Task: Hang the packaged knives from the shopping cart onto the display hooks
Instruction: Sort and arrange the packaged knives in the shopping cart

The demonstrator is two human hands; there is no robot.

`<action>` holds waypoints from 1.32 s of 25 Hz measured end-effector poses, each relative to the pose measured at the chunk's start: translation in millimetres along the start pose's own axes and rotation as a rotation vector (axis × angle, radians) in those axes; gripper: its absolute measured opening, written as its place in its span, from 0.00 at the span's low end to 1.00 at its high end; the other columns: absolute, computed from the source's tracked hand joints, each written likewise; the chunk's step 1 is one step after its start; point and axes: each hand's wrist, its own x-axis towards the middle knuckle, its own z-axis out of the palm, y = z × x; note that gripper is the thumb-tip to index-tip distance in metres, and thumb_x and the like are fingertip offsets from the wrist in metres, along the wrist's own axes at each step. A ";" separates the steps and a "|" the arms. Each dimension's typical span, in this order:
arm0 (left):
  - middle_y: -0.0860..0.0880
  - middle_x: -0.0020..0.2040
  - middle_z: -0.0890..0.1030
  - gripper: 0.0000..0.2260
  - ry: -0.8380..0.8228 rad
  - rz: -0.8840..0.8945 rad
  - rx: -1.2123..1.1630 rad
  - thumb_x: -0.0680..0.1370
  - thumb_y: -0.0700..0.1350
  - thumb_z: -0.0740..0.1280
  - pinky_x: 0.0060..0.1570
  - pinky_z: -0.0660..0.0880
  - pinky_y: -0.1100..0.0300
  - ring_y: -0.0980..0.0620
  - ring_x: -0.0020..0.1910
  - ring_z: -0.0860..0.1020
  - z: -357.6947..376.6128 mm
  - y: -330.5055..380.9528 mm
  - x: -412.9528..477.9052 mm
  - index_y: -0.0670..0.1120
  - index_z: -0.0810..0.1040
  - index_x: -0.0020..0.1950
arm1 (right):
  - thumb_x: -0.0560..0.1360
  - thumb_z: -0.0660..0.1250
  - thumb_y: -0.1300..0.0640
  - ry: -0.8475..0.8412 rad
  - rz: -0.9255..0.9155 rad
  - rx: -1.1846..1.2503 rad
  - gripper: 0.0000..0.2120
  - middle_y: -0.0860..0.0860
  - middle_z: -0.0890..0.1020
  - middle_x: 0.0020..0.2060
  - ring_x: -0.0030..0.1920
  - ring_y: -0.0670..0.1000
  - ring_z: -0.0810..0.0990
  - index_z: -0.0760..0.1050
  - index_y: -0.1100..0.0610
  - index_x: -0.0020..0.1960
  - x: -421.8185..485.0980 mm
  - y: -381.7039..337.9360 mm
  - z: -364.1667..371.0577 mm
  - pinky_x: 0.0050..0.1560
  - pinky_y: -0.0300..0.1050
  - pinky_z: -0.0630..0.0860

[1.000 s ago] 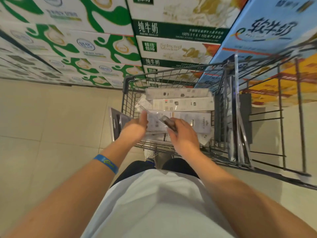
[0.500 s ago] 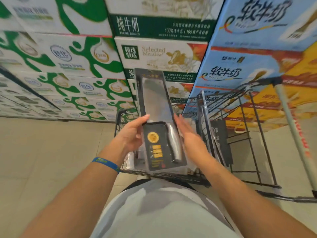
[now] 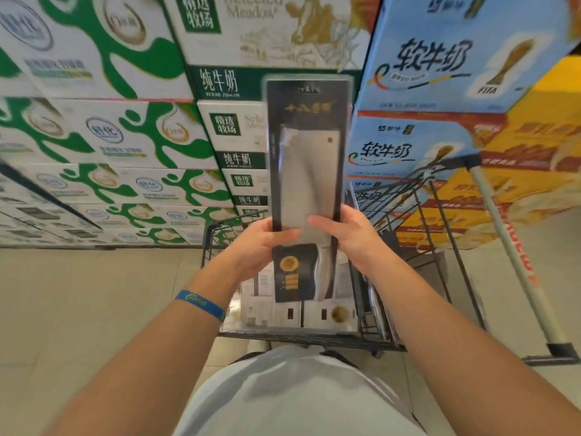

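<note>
Knife pack [image 3: 306,171] stands upright, grasped by my left grip [image 3: 261,243] and right grip [image 3: 352,237]; behind, white carton [image 3: 283,33] reads "Selected Meadow", blue carton [image 3: 440,58] "FIFA".

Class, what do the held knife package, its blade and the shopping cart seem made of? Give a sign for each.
Knife package: dark printed card under clear glossy plastic; its rim glares. Blade: matt grey metal, probably steel. Shopping cart: dark-coated metal wire, a thin grid.

1. The shopping cart [image 3: 298,337] stands at 12 o'clock, just before the person.
2. Flat packages [image 3: 283,313] lie in its basket.
3. A packaged knife [image 3: 306,171] stands upright above the cart, with the left hand [image 3: 261,243] gripping at its 9 o'clock edge and the right hand [image 3: 349,237] at 3 o'clock.
4. Stacked cartons [image 3: 132,133] rise behind the cart, from 10 to 2 o'clock.
</note>
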 end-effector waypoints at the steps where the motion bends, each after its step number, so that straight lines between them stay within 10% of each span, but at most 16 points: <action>1: 0.39 0.61 0.83 0.18 -0.002 0.020 0.021 0.76 0.38 0.71 0.62 0.77 0.47 0.40 0.60 0.81 10.1 -0.2 4.2 0.38 0.78 0.66 | 0.70 0.80 0.54 0.077 -0.053 -0.016 0.22 0.52 0.87 0.54 0.57 0.55 0.85 0.80 0.57 0.62 -2.3 -3.4 -1.2 0.58 0.51 0.80; 9: 0.53 0.58 0.83 0.21 0.170 0.114 0.495 0.76 0.61 0.72 0.51 0.77 0.57 0.54 0.53 0.82 87.6 -22.7 43.2 0.51 0.78 0.63 | 0.73 0.77 0.48 0.609 -0.265 -0.108 0.10 0.49 0.87 0.48 0.49 0.49 0.86 0.79 0.48 0.51 -46.3 -36.9 -69.3 0.50 0.51 0.83; 14: 0.45 0.72 0.74 0.27 0.094 -0.268 0.782 0.84 0.58 0.58 0.65 0.75 0.48 0.43 0.66 0.78 109.8 -78.1 63.8 0.46 0.63 0.80 | 0.79 0.66 0.45 0.974 -0.392 -0.489 0.08 0.40 0.77 0.35 0.37 0.37 0.76 0.70 0.45 0.44 -83.9 -46.2 -122.3 0.37 0.36 0.70; 18: 0.47 0.66 0.80 0.22 0.029 -0.396 0.683 0.85 0.55 0.59 0.42 0.79 0.57 0.50 0.47 0.84 119.0 -96.9 56.4 0.47 0.68 0.76 | 0.83 0.62 0.49 0.866 0.032 -0.795 0.10 0.52 0.82 0.45 0.49 0.57 0.81 0.74 0.55 0.57 -83.3 19.0 -137.3 0.44 0.47 0.71; 24: 0.51 0.56 0.81 0.18 0.052 -0.457 0.608 0.85 0.55 0.59 0.47 0.77 0.59 0.52 0.48 0.83 90.4 -101.8 43.0 0.47 0.74 0.70 | 0.84 0.58 0.58 0.455 0.463 -1.017 0.13 0.56 0.83 0.58 0.57 0.60 0.81 0.76 0.54 0.66 -61.9 109.0 -126.2 0.49 0.48 0.74; 29: 0.52 0.51 0.83 0.14 0.238 -0.553 0.496 0.85 0.52 0.60 0.41 0.77 0.60 0.52 0.44 0.83 54.6 -114.7 30.0 0.47 0.77 0.65 | 0.85 0.56 0.52 0.740 0.114 -0.916 0.11 0.50 0.81 0.49 0.50 0.54 0.81 0.76 0.53 0.59 -55.7 101.0 -103.2 0.44 0.46 0.73; 33: 0.48 0.54 0.85 0.13 0.285 -0.546 0.336 0.85 0.51 0.60 0.52 0.78 0.54 0.49 0.45 0.84 28.6 -117.4 27.7 0.46 0.79 0.62 | 0.84 0.58 0.50 0.406 -0.385 -0.752 0.12 0.42 0.73 0.32 0.34 0.42 0.74 0.70 0.48 0.42 -34.3 45.6 -24.2 0.31 0.32 0.66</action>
